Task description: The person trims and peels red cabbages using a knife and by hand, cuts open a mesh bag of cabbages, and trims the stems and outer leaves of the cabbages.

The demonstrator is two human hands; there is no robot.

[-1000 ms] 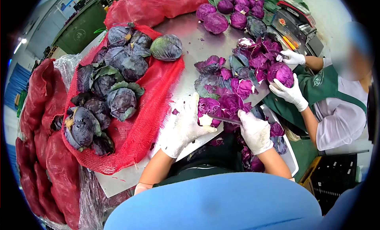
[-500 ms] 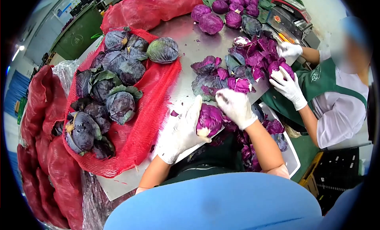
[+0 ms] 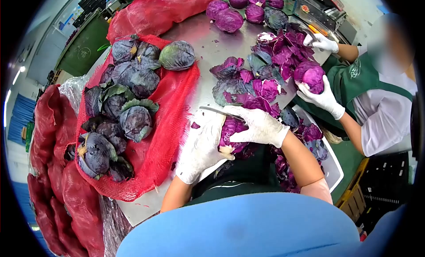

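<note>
A peeled red cabbage [image 3: 231, 131] rests in my left hand [image 3: 199, 146], its pale stem end facing me. The left fingers and palm wrap its left side. My right hand [image 3: 261, 126] is closed on a knife, whose thin blade [image 3: 213, 109] points left across the top of the cabbage. The right thumb presses on the cabbage's side; the knife handle is hidden in the glove. Both hands wear white gloves. Just beyond them lie loose purple outer leaves [image 3: 234, 86] on the metal table [image 3: 206, 49].
Left, an open red mesh bag [image 3: 177, 111] holds several unpeeled cabbages [image 3: 136, 123]. Peeled heads [image 3: 229, 20] stand at the back. At right, a co-worker's gloved hand [image 3: 325, 100] holds another cabbage [image 3: 309, 77]. A white bin [image 3: 338, 175] with leaves stands below the table edge.
My right hand has moved left and down onto the cabbage, and the knife blade now shows. The view has shifted slightly. The co-worker's cabbage shows more fully, with their other hand apart from it.
</note>
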